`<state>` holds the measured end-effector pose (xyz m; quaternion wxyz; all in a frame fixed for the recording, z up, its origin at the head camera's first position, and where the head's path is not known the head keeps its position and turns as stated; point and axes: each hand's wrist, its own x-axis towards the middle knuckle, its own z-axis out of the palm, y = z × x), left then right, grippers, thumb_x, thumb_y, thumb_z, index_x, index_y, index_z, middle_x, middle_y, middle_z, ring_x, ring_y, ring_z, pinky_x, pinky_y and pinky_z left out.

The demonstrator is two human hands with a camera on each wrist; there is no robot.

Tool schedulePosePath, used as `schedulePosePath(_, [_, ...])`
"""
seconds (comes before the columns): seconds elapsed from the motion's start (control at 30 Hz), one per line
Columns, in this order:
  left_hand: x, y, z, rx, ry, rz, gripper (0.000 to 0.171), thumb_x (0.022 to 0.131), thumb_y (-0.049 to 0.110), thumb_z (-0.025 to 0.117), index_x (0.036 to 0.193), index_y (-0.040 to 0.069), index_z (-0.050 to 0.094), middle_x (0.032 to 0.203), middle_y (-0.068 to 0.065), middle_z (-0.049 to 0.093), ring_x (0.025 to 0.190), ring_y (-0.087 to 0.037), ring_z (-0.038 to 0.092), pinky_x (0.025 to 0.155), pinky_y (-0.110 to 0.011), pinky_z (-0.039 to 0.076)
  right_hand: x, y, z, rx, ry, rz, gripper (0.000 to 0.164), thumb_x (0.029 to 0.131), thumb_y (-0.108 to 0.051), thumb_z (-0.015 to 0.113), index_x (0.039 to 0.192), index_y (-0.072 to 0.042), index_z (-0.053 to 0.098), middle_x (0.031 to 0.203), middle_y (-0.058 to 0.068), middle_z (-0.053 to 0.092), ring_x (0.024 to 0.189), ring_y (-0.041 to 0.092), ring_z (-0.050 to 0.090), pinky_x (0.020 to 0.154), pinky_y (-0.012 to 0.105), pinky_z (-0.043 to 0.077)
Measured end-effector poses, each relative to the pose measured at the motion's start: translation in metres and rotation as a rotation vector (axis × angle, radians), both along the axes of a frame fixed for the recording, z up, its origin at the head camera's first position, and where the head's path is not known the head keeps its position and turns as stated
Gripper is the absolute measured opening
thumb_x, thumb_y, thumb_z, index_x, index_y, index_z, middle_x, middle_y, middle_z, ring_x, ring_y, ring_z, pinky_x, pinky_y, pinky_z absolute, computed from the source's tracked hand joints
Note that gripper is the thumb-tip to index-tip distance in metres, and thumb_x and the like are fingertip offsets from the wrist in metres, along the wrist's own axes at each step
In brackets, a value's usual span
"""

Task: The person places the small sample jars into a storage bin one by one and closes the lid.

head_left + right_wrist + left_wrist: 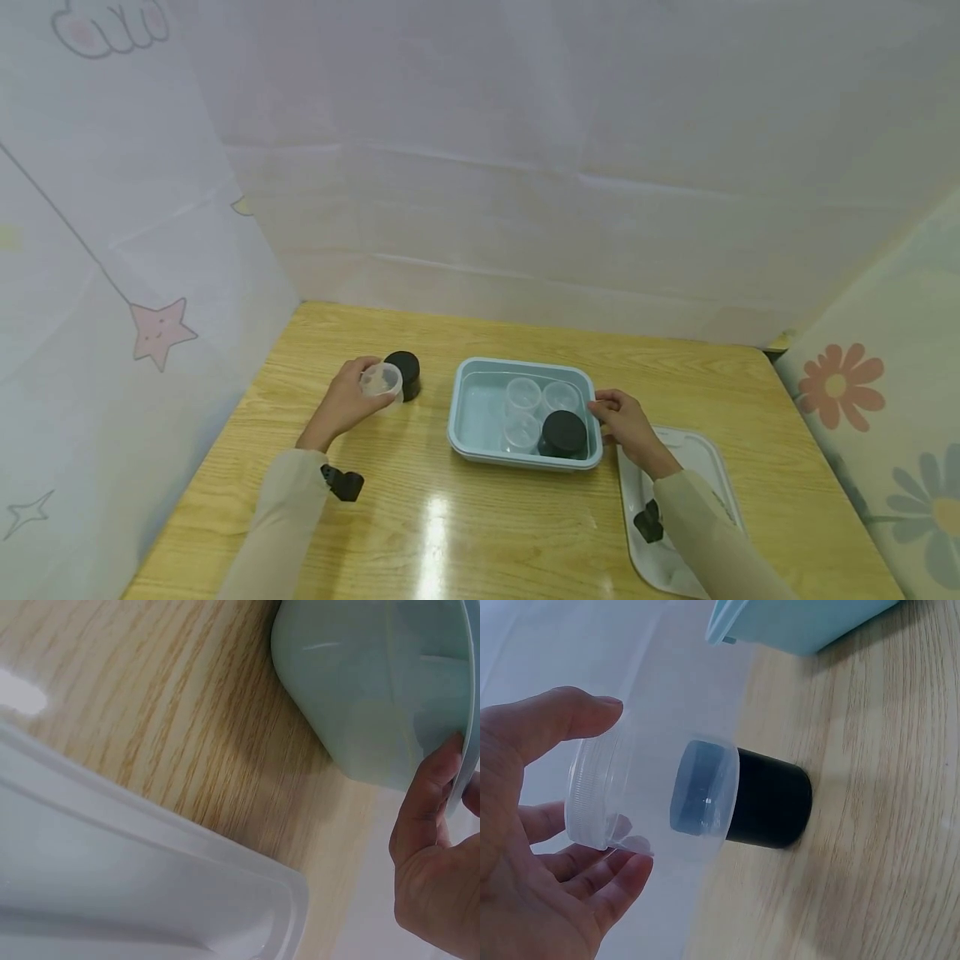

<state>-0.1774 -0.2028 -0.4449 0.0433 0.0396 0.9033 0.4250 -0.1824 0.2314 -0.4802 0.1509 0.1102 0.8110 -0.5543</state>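
A: What does the left hand (341, 408) have?

B: A clear jar (381, 380), left of the middle of the frame. Thumb and fingers curl round its ridged upper end, and it looks lifted off the tabletop (390, 525).

A: And the right hand (628, 425)?

B: It pinches the right-hand rim of the blue tub (474, 408), thumb on one side, fingers on the other.

A: So which step is this?

B: My reading: loading. Three clear jars (523, 394) and a black jar (564, 433) stand grouped in the tub's right half, and the held one seems meant to join them.

A: What would the next move call for?

B: Probably swinging the jar rightward, high enough to pass the tub's left rim, then lowering it upright beside the others while the right hand steadies the tub.

A: Anything to mind?

B: A second black jar (406, 373) stands just beyond the held one; a careless swing could knock it.

A: And farther out?

B: A white tray (703, 457) lies at lower right, partly under the right forearm, and a pale sheet (480, 208) hangs behind the tabletop.
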Motion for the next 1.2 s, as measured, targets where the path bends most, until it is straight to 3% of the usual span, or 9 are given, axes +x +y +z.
schedulePosePath(0.37, [-0.005,0.020,0.003,0.028,-0.007,-0.044,0.066,0.083,0.022,0.074,0.137,0.003,0.043,0.131,-0.021,0.047,0.110,-0.036,0.052,0.087,-0.051,0.047,-0.001,0.000,-0.003,-0.029,0.006,-0.007,0.042,0.098,-0.016,0.052,0.132,0.007,0.042,0.103,0.009,0.056,0.074,0.009,0.055,0.056,0.026,0.052])
schedulePosePath(0.53, [-0.008,0.032,0.005,0.018,0.036,-0.082,0.065,0.081,0.020,0.075,0.135,0.002,0.045,0.129,-0.021,0.049,0.111,-0.036,0.052,0.089,-0.052,0.047,0.000,0.000,-0.002,-0.030,0.007,-0.008,0.041,0.098,-0.015,0.051,0.132,0.007,0.042,0.103,0.009,0.057,0.074,0.008,0.056,0.057,0.027,0.052])
schedulePosePath(0.87, [-0.018,0.055,0.014,0.004,0.026,-0.120,0.067,0.083,0.023,0.072,0.140,0.003,0.042,0.133,-0.021,0.047,0.113,-0.035,0.051,0.090,-0.050,0.046,0.001,-0.002,0.001,-0.031,-0.005,-0.026,0.041,0.098,-0.016,0.052,0.132,0.006,0.043,0.105,0.011,0.057,0.074,0.009,0.055,0.057,0.025,0.052])
schedulePosePath(1.2, [-0.027,0.075,0.022,0.021,0.049,-0.145,0.066,0.083,0.026,0.072,0.139,0.007,0.043,0.140,-0.017,0.043,0.124,-0.035,0.046,0.100,-0.054,0.040,0.002,-0.001,0.001,-0.039,0.000,-0.012,0.042,0.098,-0.017,0.052,0.132,0.006,0.042,0.105,0.010,0.057,0.075,0.010,0.055,0.056,0.025,0.051])
